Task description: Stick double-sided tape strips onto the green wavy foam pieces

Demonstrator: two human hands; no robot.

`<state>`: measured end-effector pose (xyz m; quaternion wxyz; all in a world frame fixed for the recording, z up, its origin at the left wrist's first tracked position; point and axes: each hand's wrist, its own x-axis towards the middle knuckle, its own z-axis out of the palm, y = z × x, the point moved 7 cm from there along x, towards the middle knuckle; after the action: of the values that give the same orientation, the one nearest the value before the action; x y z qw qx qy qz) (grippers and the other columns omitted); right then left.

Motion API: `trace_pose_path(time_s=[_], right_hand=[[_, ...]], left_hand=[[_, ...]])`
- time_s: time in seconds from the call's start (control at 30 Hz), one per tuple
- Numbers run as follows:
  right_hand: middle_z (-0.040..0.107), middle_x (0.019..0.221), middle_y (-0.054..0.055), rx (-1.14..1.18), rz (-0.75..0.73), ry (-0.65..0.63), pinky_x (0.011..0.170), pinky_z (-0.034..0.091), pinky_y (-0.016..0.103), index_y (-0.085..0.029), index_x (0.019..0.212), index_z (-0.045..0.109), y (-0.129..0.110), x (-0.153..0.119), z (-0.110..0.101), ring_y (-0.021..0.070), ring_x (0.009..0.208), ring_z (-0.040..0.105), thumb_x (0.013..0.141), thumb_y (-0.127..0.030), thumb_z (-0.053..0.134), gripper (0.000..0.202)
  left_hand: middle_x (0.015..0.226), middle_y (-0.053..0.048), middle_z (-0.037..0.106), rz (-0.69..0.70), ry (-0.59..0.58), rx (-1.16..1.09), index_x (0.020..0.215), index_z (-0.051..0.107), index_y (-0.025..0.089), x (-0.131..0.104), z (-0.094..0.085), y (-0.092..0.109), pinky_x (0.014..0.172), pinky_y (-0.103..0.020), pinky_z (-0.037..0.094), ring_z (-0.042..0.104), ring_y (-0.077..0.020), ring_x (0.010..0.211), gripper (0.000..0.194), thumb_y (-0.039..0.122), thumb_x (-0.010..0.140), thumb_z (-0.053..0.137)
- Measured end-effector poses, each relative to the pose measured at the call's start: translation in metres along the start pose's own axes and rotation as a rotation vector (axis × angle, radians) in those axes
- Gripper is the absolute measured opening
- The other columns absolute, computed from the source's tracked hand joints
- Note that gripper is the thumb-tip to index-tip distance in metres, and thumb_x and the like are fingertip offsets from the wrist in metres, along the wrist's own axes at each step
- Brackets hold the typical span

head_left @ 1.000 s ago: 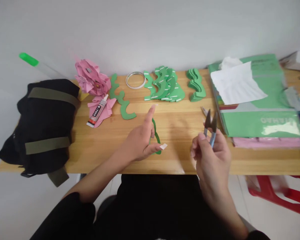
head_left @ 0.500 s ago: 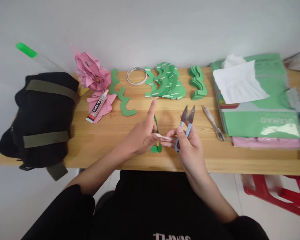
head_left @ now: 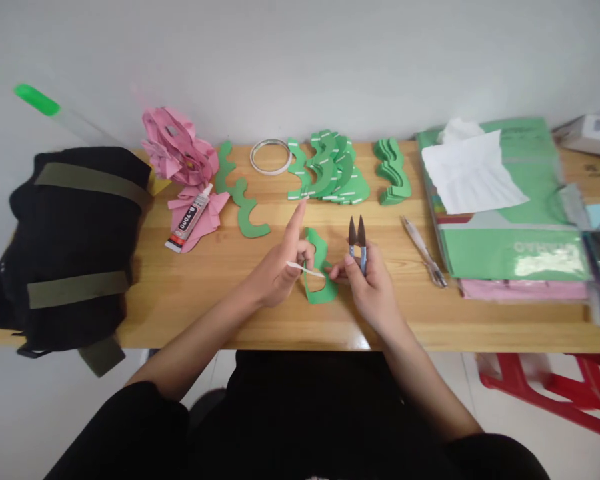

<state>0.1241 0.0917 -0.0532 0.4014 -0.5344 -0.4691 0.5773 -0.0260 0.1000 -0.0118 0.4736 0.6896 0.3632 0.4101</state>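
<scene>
My left hand has its index finger stretched out, with a tiny white bit at the tip, and its other fingers curled at the left edge of a wavy green paper cutout. A narrow white strip runs from near my left thumb across the cutout toward my right fingertips. My right hand is closed around blue-handled thread snips, dark blades pointing away from me and slightly apart. Whether the right fingertips touch the cutout I cannot tell.
At the back lie a tape roll, green cutouts with white strips and a plain green stack. Left are pink paper scraps, a glue tube and a black bag. Right are a pen and a green folder.
The green cutout has turned from edge-on to face up. My right hand has moved slightly left, and the snips' blades are closer together. The white strip now stretches visibly between my hands.
</scene>
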Motion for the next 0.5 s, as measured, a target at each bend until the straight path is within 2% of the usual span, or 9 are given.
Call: trace_pose_path(time_s=[0.17,0.3,0.5], right_hand=[[0.061,0.061,-0.005,-0.112,-0.013,-0.024,0.073,0.055,0.036,-0.023,0.093,0.055,-0.003,0.006,0.003,0.0158,0.061,0.062,0.087,-0.046,0.06,0.024],[0.055,0.052,-0.007,-0.054,0.093,0.025,0.069,0.056,0.035,-0.022,0.077,0.056,-0.004,0.013,0.005,0.0131,0.05,0.055,0.078,-0.049,0.069,0.03],[0.055,0.047,-0.007,-0.108,0.25,0.124,0.062,0.056,0.033,-0.019,0.071,0.061,-0.003,0.019,0.005,0.0122,0.045,0.055,0.068,-0.041,0.076,0.026]], left_hand=[[0.073,0.0,0.055,-0.002,0.021,-0.064,0.157,-0.008,0.019,-0.005,-0.002,-0.008,0.051,-0.029,0.035,0.04,-0.0135,0.054,0.102,0.084,0.083,0.021],[0.074,0.0,0.055,0.007,0.034,-0.087,0.157,-0.007,0.021,-0.009,-0.003,-0.011,0.053,-0.028,0.036,0.04,-0.0132,0.055,0.1,0.083,0.084,0.022],[0.075,0.0,0.054,-0.024,0.025,-0.11,0.157,-0.005,0.022,-0.01,-0.004,-0.013,0.054,-0.029,0.038,0.041,-0.0138,0.057,0.103,0.084,0.082,0.027]])
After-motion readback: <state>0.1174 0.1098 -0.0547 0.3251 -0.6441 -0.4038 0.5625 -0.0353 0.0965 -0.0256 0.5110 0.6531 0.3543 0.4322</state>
